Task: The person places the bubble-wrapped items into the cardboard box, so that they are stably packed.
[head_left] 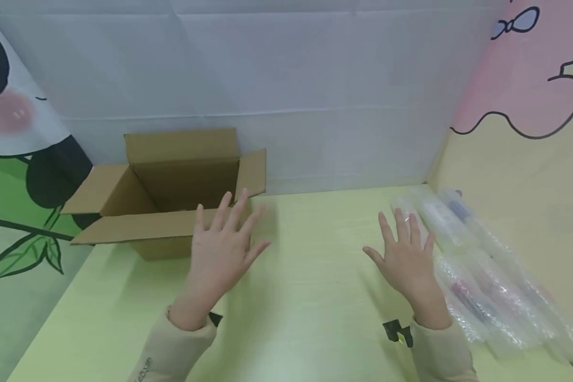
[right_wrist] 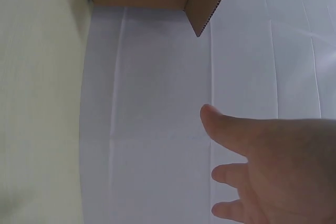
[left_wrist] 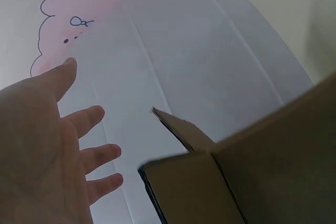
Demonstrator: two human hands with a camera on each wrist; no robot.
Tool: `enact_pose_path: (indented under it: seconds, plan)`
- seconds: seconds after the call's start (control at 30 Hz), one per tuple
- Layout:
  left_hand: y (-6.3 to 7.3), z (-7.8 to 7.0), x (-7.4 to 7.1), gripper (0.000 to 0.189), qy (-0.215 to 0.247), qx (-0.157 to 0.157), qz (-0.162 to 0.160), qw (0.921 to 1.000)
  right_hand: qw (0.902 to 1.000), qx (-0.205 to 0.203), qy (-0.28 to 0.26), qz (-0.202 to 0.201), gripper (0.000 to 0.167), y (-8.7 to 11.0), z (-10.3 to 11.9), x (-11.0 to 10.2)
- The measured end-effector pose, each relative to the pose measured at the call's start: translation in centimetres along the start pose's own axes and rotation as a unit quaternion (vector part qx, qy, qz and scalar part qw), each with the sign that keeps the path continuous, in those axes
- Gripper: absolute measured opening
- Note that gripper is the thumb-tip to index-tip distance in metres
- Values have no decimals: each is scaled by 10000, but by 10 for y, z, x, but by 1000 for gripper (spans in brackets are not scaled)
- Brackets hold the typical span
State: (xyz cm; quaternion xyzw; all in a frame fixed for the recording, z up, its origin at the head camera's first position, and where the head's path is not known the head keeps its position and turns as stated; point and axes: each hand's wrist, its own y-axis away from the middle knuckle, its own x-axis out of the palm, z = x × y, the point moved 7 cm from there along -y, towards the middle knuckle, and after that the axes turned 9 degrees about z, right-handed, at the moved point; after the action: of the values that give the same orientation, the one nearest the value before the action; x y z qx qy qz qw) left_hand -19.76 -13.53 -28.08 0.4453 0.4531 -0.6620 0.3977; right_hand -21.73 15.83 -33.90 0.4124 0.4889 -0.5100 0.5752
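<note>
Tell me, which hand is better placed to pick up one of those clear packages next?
Probably the right hand: it looks empty, spread open, and close to the clear packages. The left hand is farther from them, near the open cardboard box.

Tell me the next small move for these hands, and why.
Probably reach the right hand to the nearby plastic packs and grip one. That hand is spread and empty, the packs lie mostly to its right, and the box on the left has its flaps open.
</note>
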Motion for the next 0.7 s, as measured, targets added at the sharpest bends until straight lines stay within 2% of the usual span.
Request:
enact_pose_path:
  seconds: [0.13,0.3,0.53,0.7]
  plan:
    - [8,33,10,69,132,-140,89,9998,10000,-10,-38,49,77,1,0,2]
    - [15,67,19,67,357,-304,255,9986,9999,-34,-68,92,76,1,2,6]
    - [22,108,18,64,670,-362,631,9951,9998,-1,-76,172,75,2,-2,7]
    - [29,145,14,65,773,-409,756,9933,9999,-43,-26,112,75,4,-4,9]
